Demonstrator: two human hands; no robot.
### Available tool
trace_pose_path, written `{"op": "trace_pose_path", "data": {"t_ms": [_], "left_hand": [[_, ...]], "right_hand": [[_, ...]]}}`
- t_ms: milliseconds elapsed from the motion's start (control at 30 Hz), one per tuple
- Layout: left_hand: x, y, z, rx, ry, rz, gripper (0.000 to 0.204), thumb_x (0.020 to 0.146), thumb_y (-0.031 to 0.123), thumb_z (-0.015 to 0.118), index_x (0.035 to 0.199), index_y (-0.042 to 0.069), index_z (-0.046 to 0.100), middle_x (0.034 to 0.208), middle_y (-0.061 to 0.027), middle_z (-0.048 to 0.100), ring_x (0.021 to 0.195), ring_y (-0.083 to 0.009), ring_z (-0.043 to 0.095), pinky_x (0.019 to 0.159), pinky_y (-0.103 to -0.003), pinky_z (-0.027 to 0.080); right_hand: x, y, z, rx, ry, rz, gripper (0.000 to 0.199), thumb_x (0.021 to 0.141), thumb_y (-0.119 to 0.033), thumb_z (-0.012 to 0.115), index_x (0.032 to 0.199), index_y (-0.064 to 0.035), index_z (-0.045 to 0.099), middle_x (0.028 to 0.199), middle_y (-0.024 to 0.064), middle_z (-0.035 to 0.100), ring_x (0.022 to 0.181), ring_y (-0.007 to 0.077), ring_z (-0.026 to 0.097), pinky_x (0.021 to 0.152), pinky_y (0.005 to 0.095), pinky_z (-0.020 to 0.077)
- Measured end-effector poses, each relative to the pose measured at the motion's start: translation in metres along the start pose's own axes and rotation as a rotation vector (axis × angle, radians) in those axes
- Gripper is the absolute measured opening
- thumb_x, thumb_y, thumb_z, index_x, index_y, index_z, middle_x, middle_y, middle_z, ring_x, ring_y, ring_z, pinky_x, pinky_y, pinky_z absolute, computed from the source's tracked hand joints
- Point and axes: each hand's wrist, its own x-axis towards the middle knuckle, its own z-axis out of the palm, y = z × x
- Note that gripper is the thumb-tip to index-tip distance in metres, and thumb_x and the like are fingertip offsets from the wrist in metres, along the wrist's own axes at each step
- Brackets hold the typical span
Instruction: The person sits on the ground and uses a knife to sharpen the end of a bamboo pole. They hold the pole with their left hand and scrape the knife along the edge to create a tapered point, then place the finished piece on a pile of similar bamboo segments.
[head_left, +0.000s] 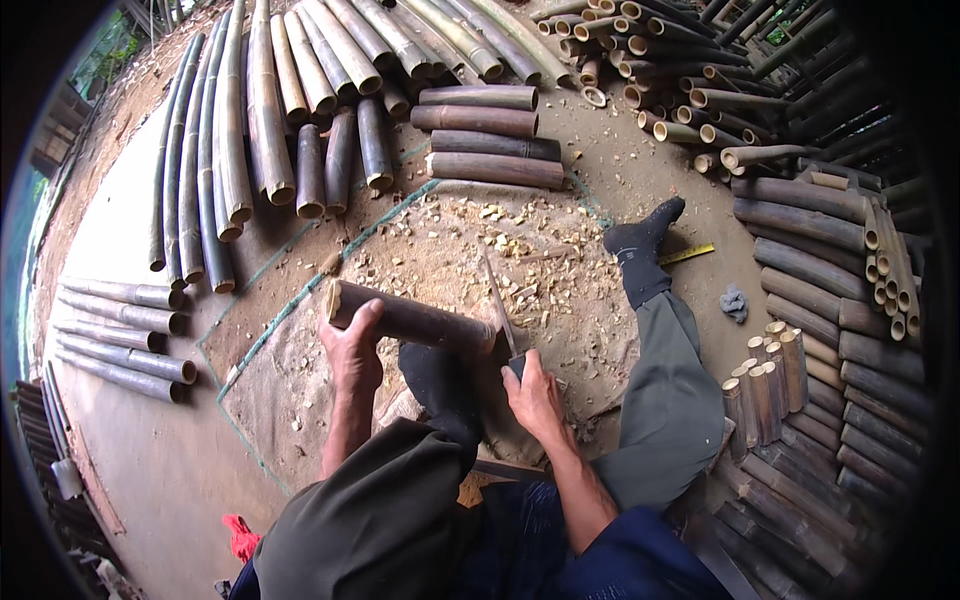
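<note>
the left hand [352,352] wraps its grip around a dark bamboo section [410,318] lying across the chip-strewn mat [300,400] — the right hand [533,395] closes on a knife [500,305], blade at the section's right end, near stacked bamboo poles [480,140].

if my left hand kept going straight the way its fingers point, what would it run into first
Probably nothing soon: the left hand already grips the bamboo piece. Beyond it lie chip-strewn ground, then likely the short dark bamboo pieces; depth is unclear.
</note>
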Motion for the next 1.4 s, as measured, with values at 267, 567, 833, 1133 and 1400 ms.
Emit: {"op": "trace_pose_path", "data": {"t_ms": [267, 567, 833, 1133, 1400], "left_hand": [[-0.003, 0.004, 0.003, 0.103, 0.065, 0.086, 0.047, 0.082, 0.006, 0.088, 0.122, 0.001, 0.063, 0.105, -0.0097, 0.071, 0.093, -0.021, 0.071, 0.088, -0.036, 0.059], [-0.006, 0.005, 0.002, 0.106, 0.099, 0.102, 0.048, 0.083, 0.005, 0.088, 0.123, 0.001, 0.062, 0.105, -0.0093, 0.071, 0.092, -0.0204, 0.071, 0.087, -0.034, 0.059], [-0.003, 0.002, 0.006, 0.01, 0.05, 0.09, 0.05, 0.079, 0.002, 0.091, 0.12, 0.0, 0.061, 0.101, -0.0093, 0.071, 0.089, -0.0192, 0.072, 0.087, -0.035, 0.058], [0.0, 0.004, 0.008, 0.017, -0.057, 0.081, 0.053, 0.078, 0.0, 0.089, 0.123, 0.0, 0.059, 0.104, -0.0132, 0.071, 0.094, -0.0259, 0.075, 0.093, -0.041, 0.06], [0.004, 0.007, -0.007, 0.145, -0.076, 0.025, 0.068, 0.077, 0.004, 0.092, 0.134, -0.002, 0.056, 0.111, -0.0131, 0.07, 0.098, -0.0236, 0.072, 0.093, -0.039, 0.06]], "right_hand": [[-0.008, -0.033, -0.01, 0.202, 0.166, -0.151, 0.033, 0.103, -0.028, 0.067, 0.111, -0.0014, 0.05, 0.086, 0.0266, 0.07, 0.08, 0.0507, 0.07, 0.067, 0.0583, 0.054], [-0.02, -0.067, -0.045, 0.307, 0.205, -0.303, 0.034, 0.103, -0.03, 0.067, 0.115, -0.003, 0.05, 0.092, 0.0275, 0.071, 0.082, 0.0493, 0.071, 0.065, 0.0571, 0.0541], [-0.013, -0.059, -0.031, 0.101, 0.045, -0.116, 0.031, 0.103, -0.026, 0.067, 0.112, -0.0035, 0.049, 0.084, 0.0252, 0.072, 0.08, 0.0476, 0.072, 0.065, 0.0543, 0.056], [0.015, -0.026, -0.006, -0.021, -0.037, 0.079, 0.035, 0.101, -0.029, 0.068, 0.111, -0.0017, 0.049, 0.093, 0.0273, 0.072, 0.086, 0.0491, 0.072, 0.071, 0.0566, 0.0562], [-0.02, -0.052, -0.033, 0.222, 0.112, -0.151, 0.032, 0.102, -0.027, 0.067, 0.113, -0.0021, 0.05, 0.09, 0.0298, 0.071, 0.087, 0.0512, 0.071, 0.073, 0.0585, 0.0551]]}}
